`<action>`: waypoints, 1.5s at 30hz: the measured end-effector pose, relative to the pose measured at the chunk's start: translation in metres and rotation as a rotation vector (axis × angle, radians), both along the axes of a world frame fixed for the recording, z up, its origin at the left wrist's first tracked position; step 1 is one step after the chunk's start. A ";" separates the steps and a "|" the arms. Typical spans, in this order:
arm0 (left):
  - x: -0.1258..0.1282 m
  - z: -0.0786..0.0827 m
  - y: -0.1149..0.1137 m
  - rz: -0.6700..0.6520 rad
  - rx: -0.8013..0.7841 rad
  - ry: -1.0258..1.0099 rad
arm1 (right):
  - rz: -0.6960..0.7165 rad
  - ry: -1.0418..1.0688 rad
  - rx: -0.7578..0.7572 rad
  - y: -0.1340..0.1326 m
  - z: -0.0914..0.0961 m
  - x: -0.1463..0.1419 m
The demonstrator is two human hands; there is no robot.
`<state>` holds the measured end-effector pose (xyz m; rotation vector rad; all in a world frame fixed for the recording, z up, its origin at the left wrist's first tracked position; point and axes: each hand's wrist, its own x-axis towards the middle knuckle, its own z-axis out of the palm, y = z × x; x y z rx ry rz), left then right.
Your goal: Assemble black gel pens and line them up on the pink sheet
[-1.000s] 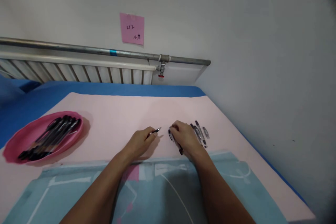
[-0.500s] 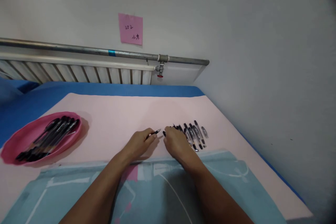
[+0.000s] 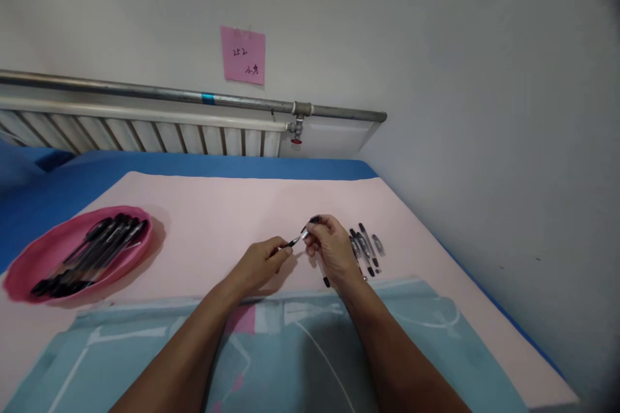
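Note:
My left hand (image 3: 261, 262) is closed round a pen (image 3: 292, 242) whose pointed tip sticks out to the right. Opposite it, my right hand (image 3: 330, 246) pinches a pen cap (image 3: 306, 232), dark with a pale, shiny end facing the pen tip. The tip and the cap's end are very close; I cannot tell whether they touch. Under and beside my right hand lie several black and clear pens and pen parts (image 3: 364, 246) on the pink surface, some hidden by the hand. One clear barrel with a black end (image 3: 326, 281) shows just below my right palm.
A pink oval basket (image 3: 29, 255) with several black pens (image 3: 104, 251) stands at the left. A blue patterned cloth (image 3: 159, 342) covers the near edge of the pink tabletop (image 3: 217, 206). Behind are a radiator (image 3: 188, 135), a metal pipe (image 3: 145, 91) and a wall.
My right hand has lifted from beside the loose pens and turned, bringing the cap up to the pen tip. My left hand has stayed almost still with the pen.

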<state>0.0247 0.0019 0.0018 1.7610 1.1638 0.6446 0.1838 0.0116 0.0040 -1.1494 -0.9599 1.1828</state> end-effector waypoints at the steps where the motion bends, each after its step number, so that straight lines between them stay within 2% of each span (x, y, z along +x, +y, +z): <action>1: 0.000 0.000 0.000 0.000 -0.006 -0.005 | 0.003 -0.010 0.009 -0.001 -0.001 -0.002; 9: 0.000 -0.004 0.001 0.019 -0.005 -0.047 | -0.064 0.040 0.031 0.001 -0.002 -0.002; 12: 0.000 -0.005 0.001 0.006 -0.016 -0.064 | 0.021 0.013 -0.005 0.000 -0.003 -0.004; 18: -0.003 -0.010 0.002 -0.007 0.000 -0.077 | 0.327 -0.190 -0.103 -0.006 -0.012 -0.007; 21: -0.004 -0.013 0.003 -0.029 0.036 -0.031 | 0.383 -0.300 -0.115 -0.007 -0.016 -0.006; 28: -0.002 -0.019 0.003 -0.023 0.037 -0.011 | 0.381 -0.388 -0.226 -0.006 -0.016 -0.008; 34: -0.003 -0.023 0.006 -0.011 0.042 -0.031 | 0.331 -0.463 -0.175 -0.006 -0.013 -0.014; 37: -0.003 -0.017 0.006 0.022 0.069 0.042 | 0.287 -0.530 -0.152 -0.007 -0.011 -0.019; 41: -0.006 -0.006 0.003 0.040 0.102 0.047 | 0.273 -0.492 -0.144 -0.010 -0.010 -0.024; 45: -0.026 0.001 -0.001 0.185 0.162 0.052 | 0.327 -0.425 -0.135 -0.013 -0.007 -0.026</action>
